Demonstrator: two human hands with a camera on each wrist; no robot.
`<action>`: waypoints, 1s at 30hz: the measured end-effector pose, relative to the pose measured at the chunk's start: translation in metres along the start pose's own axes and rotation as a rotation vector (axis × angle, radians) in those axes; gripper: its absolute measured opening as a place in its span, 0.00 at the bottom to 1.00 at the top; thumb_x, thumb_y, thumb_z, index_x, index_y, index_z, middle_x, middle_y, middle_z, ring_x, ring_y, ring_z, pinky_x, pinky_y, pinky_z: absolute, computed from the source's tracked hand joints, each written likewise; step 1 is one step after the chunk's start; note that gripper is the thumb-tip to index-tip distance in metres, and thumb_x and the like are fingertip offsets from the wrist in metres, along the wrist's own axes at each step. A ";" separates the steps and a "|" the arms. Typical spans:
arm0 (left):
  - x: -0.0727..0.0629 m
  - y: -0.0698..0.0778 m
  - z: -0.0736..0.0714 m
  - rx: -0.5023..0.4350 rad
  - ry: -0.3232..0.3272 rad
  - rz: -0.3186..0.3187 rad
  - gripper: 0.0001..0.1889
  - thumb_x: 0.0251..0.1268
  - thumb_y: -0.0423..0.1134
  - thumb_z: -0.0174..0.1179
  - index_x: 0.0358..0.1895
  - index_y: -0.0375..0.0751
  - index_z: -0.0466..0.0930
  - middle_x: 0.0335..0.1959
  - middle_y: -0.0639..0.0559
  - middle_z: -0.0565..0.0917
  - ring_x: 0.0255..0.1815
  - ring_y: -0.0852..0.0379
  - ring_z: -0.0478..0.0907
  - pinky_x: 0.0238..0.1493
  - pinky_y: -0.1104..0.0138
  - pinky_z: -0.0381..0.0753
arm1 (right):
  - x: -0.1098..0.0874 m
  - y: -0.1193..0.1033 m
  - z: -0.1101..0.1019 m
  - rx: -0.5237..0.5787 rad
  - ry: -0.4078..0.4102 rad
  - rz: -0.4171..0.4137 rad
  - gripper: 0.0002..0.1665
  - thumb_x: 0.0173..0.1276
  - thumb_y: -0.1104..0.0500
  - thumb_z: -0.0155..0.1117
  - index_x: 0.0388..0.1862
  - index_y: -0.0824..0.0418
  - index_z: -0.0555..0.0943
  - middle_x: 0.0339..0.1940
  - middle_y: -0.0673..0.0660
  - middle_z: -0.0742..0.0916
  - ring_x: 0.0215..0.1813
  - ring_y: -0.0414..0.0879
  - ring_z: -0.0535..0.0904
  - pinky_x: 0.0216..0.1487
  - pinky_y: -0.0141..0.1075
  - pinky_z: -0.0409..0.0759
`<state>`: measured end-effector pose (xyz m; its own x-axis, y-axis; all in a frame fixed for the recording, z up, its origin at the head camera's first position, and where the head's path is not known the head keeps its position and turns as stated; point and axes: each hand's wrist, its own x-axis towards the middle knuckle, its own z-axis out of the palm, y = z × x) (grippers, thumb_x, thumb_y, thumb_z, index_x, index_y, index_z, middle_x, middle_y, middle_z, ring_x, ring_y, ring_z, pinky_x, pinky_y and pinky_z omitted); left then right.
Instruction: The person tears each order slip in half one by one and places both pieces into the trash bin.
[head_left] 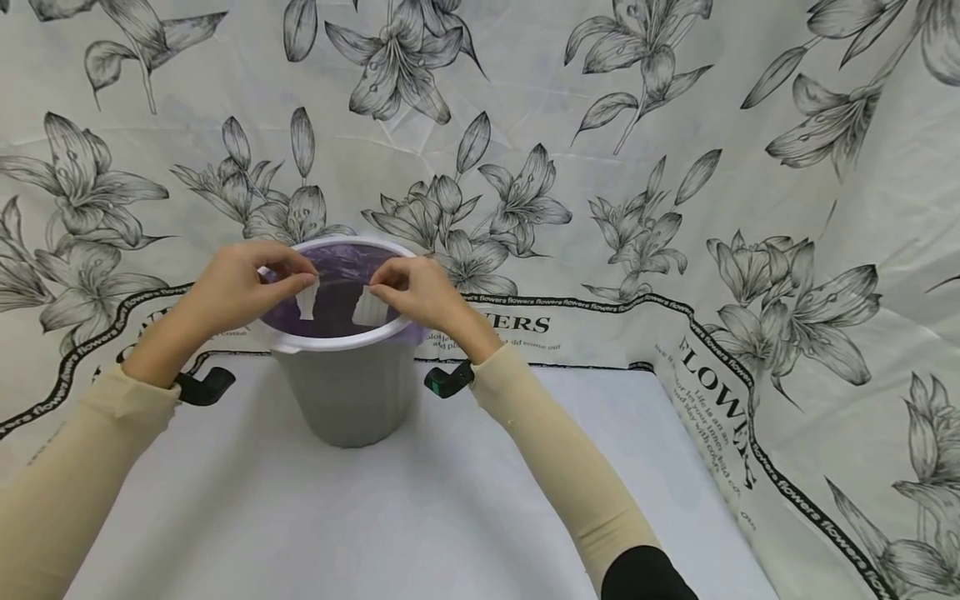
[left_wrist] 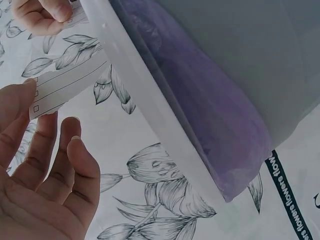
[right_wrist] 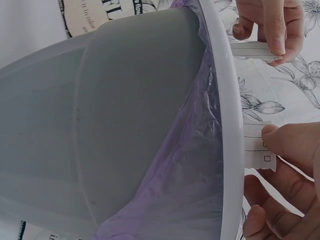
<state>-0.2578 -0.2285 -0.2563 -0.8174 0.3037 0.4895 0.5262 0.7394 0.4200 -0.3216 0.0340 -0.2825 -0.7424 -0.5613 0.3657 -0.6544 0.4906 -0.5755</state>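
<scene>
A grey trash bin (head_left: pixel 345 396) with a white rim and a purple bag lining (head_left: pixel 341 258) stands on the white surface. Above its mouth, my left hand (head_left: pixel 251 283) pinches a torn strip of paper (left_wrist: pixel 70 85) between thumb and fingers; printed lines and small checkbox squares run along it. My right hand (head_left: pixel 420 287) pinches another torn paper piece (right_wrist: pixel 257 145) with the same lines and squares. Both pieces hang down over the bin's opening, apart from each other. The bottom inside the bin is too dark to make out.
Behind the bin rises a white cloth (head_left: pixel 525 242) printed with black lilies and lettering. The white tabletop (head_left: pixel 337 525) extends in front of the bin and to its right. Part of the purple bag folds over the outside of the rim.
</scene>
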 end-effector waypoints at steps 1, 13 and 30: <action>0.000 0.000 0.000 0.000 0.000 0.003 0.06 0.71 0.40 0.67 0.45 0.45 0.90 0.40 0.50 0.89 0.36 0.65 0.77 0.35 0.74 0.75 | 0.000 0.001 0.000 -0.012 -0.002 -0.003 0.09 0.76 0.55 0.66 0.46 0.58 0.88 0.42 0.52 0.91 0.42 0.41 0.85 0.45 0.28 0.81; 0.000 -0.001 0.003 0.031 -0.047 0.010 0.06 0.72 0.37 0.66 0.45 0.42 0.89 0.40 0.48 0.89 0.39 0.54 0.82 0.39 0.72 0.80 | -0.008 0.004 0.000 -0.073 -0.007 -0.022 0.12 0.76 0.54 0.65 0.52 0.57 0.87 0.50 0.51 0.90 0.55 0.43 0.84 0.59 0.35 0.80; -0.010 0.004 0.002 0.007 -0.142 0.003 0.25 0.72 0.48 0.66 0.66 0.40 0.79 0.61 0.37 0.84 0.58 0.37 0.83 0.59 0.42 0.80 | -0.039 0.009 -0.007 -0.170 0.024 -0.091 0.24 0.75 0.54 0.66 0.65 0.61 0.80 0.64 0.55 0.85 0.70 0.51 0.76 0.73 0.43 0.71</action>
<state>-0.2479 -0.2268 -0.2610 -0.8409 0.3876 0.3778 0.5277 0.7424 0.4128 -0.2999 0.0649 -0.2970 -0.6807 -0.5936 0.4293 -0.7325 0.5451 -0.4078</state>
